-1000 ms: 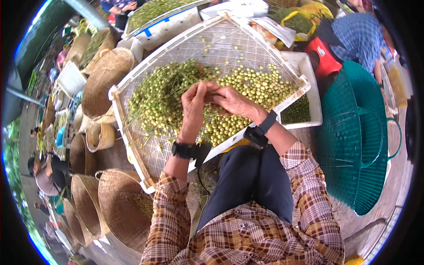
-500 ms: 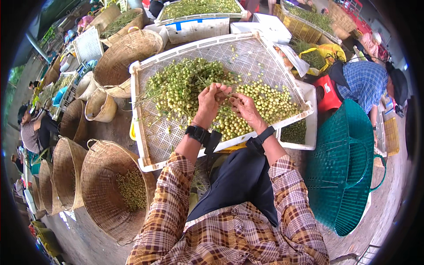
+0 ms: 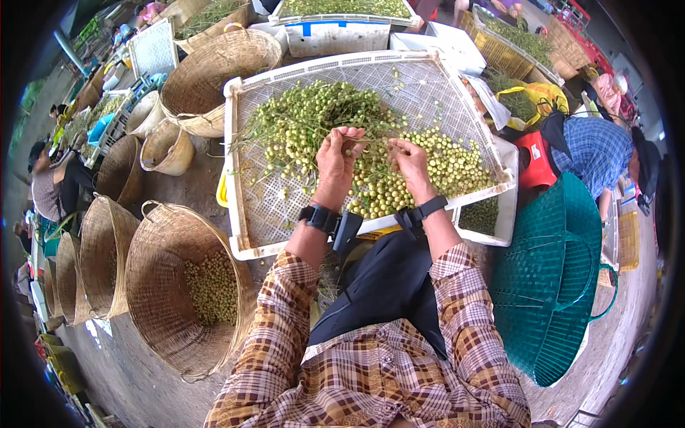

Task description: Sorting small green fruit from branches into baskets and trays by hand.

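Note:
A white mesh tray (image 3: 267,221) lies tilted in front of me. On its left part sits a leafy heap of small round green fruits on stems (image 3: 314,107); loose yellow-green fruits (image 3: 457,167) spread over its right part. Above the heap's right edge, my left hand (image 3: 335,164) is closed, thumb and fingers pinching a thin fruit stem. My right hand (image 3: 412,167) is just to the right, over the loose fruits, its fingers pinched together. Whatever it holds is too small to make out. A short gap separates the two hands.
At my left stands a wicker basket (image 3: 160,278) with loose fruits inside, more wicker baskets (image 3: 214,71) beyond. A green woven basket (image 3: 546,278) is at my right. Under the tray's right side is a white box (image 3: 508,214). A person in a blue checked shirt (image 3: 596,150) bends at the right.
My hands have drawn apart, the left one shifting left over the tray and the right one slightly right. The whole view has also shifted a little.

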{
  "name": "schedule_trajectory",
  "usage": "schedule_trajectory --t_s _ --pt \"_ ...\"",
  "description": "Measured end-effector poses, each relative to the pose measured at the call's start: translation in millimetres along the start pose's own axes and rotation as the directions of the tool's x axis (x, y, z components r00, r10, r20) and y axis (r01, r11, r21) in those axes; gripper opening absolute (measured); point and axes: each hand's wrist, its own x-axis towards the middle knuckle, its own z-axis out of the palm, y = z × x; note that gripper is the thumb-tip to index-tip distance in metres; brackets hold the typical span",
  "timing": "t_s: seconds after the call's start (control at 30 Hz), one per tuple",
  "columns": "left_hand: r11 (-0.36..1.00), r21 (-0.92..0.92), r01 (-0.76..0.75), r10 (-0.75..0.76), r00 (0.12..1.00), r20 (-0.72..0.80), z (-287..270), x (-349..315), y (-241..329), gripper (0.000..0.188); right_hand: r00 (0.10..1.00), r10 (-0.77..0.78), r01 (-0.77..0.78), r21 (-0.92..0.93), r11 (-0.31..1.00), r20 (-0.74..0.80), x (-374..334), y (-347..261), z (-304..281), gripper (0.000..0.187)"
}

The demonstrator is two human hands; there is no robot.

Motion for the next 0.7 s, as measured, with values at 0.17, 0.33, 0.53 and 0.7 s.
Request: schedule_trajectory --t_s 0.17,0.33,0.53,0.7 --pt "0.999 -0.031 -0.026 0.025 0.999 -0.028 -8 -2 14 0.022 0.843 -0.464 0.517 -0.654 0.553 0.274 -14 -2 4 0.049" --pt "0.998 -0.053 -0.016 0.017 1.000 0.011 -14 -7 21 0.022 0.950 -0.098 0.070 0.102 0.992 0.297 -39 -48 41 0.041" --pt "0.999 -0.022 0.036 -0.036 0.999 0.010 -10 -12 24 0.023 0.948 -0.057 -0.012 0.216 0.976 0.313 -41 -51 34 0.023" --pt "0.996 -0.079 -0.035 0.034 0.999 -0.022 -25 -11 40 0.023 0.955 0.035 -0.134 0.319 0.938 0.296 -62 -55 34 0.025"
